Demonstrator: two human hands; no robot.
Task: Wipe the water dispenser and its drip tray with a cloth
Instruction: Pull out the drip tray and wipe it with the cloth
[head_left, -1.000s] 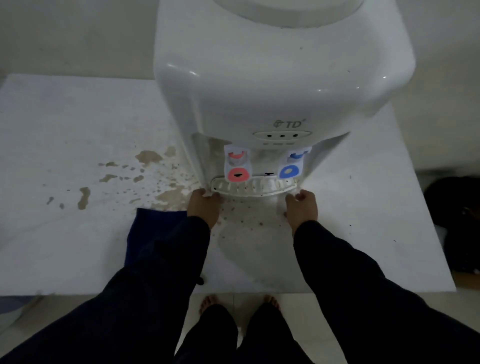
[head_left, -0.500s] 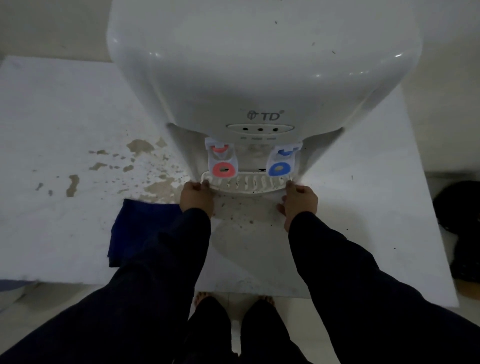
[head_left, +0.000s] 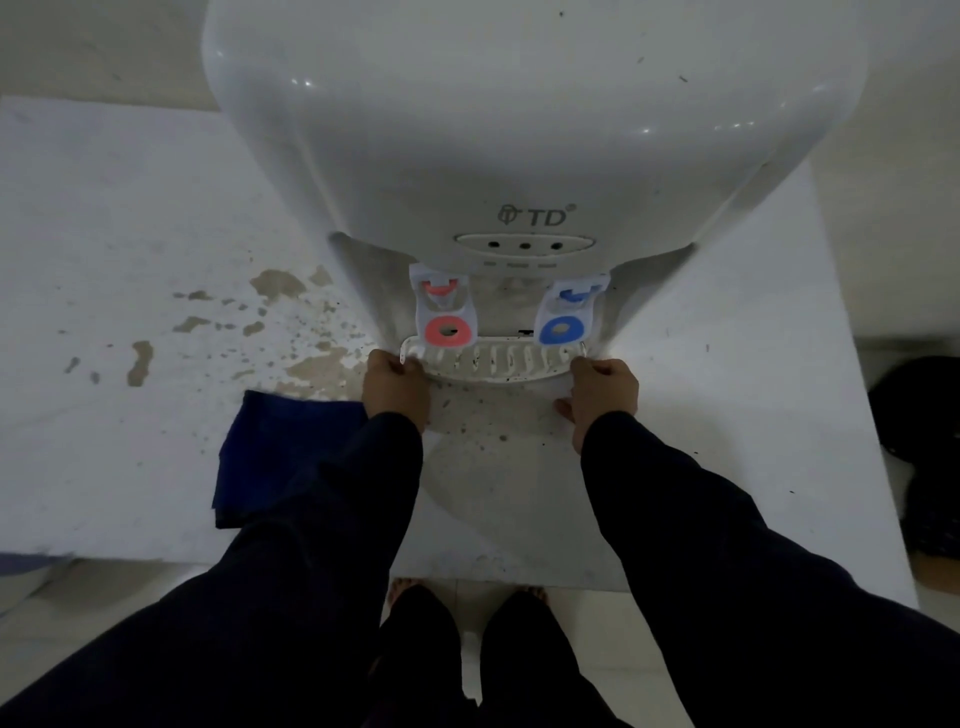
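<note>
A white water dispenser stands on a white table, with a red tap and a blue tap at its front. Below the taps sits the white slotted drip tray. My left hand grips the tray's left end. The tray's right end is held by my right hand. A dark blue cloth lies flat on the table left of my left arm, partly hidden by the sleeve.
Brown stains and specks spread over the table left of the dispenser and under the tray. The table's front edge runs just above my feet. A dark object sits on the floor at the right.
The view has moved closer to the dispenser. Both hands have closed more firmly on the ends of the drip tray. The cloth lies where it was.
</note>
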